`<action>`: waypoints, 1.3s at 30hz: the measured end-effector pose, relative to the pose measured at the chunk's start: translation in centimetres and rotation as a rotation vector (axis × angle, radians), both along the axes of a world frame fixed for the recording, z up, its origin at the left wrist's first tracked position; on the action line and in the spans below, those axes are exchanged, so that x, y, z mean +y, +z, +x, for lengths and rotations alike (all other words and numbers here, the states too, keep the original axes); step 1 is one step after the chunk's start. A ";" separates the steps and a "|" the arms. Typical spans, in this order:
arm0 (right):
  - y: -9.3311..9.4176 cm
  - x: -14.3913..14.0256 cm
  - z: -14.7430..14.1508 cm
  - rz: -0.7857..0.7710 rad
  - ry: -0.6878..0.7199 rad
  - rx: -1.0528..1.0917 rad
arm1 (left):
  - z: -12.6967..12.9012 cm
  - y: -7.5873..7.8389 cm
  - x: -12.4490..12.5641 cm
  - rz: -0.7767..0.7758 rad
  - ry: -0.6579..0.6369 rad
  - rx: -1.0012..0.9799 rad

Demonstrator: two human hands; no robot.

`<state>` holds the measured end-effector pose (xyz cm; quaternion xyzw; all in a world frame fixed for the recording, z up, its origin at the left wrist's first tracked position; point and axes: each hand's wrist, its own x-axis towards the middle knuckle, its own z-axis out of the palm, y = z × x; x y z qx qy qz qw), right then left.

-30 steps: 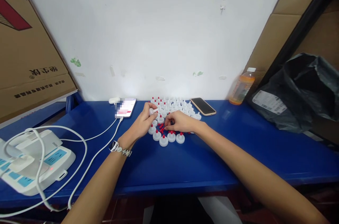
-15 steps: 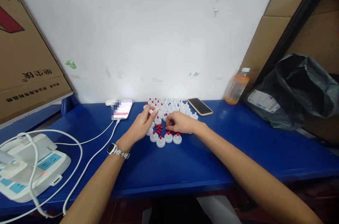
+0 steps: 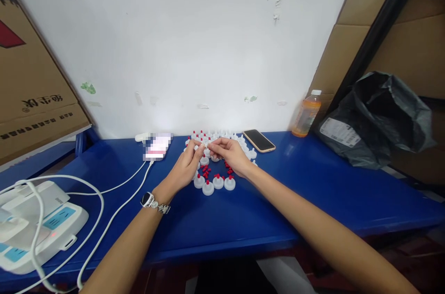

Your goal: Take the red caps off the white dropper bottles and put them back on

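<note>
My left hand (image 3: 187,163) is closed round a white plastic nozzle cap (image 3: 205,143), mostly covered by the fingers. Fingertips of my right hand (image 3: 230,152) pinch together at the nozzle's tip; what they hold is hidden. Below the hands lie small red tip caps (image 3: 206,173) in loose piles. Around these stand white nozzle caps topped with red tips, such as the front one (image 3: 207,188). Several white nozzle caps without red tips (image 3: 249,149) crowd behind and right of my right hand.
A lit phone (image 3: 159,146) on a charging cable lies left, and a dark phone (image 3: 259,140) right. A power strip (image 3: 71,220) with looping white cables occupies the left front. An orange drink bottle (image 3: 306,115) and black plastic bag (image 3: 375,120) stand right, near cardboard.
My right hand has risen from the red tip caps and come to my left hand, at the nozzle cap. My left hand keeps its hold. The view has shifted slightly.
</note>
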<state>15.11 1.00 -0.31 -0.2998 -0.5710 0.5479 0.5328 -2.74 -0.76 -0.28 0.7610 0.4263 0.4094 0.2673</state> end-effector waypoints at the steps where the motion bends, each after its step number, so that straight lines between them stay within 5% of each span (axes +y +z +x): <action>1: 0.0 -0.1 -0.2 -0.015 0.006 0.035 | 0.1 0.0 0.0 -0.004 -0.008 -0.012; 11: 0.2 -0.5 -0.7 -0.075 0.012 0.173 | 0.5 0.0 -0.3 -0.047 -0.089 -0.138; 29: 1.4 -1.2 -1.4 0.179 -0.175 -0.043 | 1.9 0.3 -0.8 0.007 -0.013 -0.136; 33: 1.3 -0.4 0.5 0.240 -0.169 -0.224 | 0.5 1.0 -0.4 0.045 0.036 0.054; 39: 0.5 0.7 3.3 0.357 -0.169 -0.776 | -2.0 0.4 1.5 0.210 0.114 0.241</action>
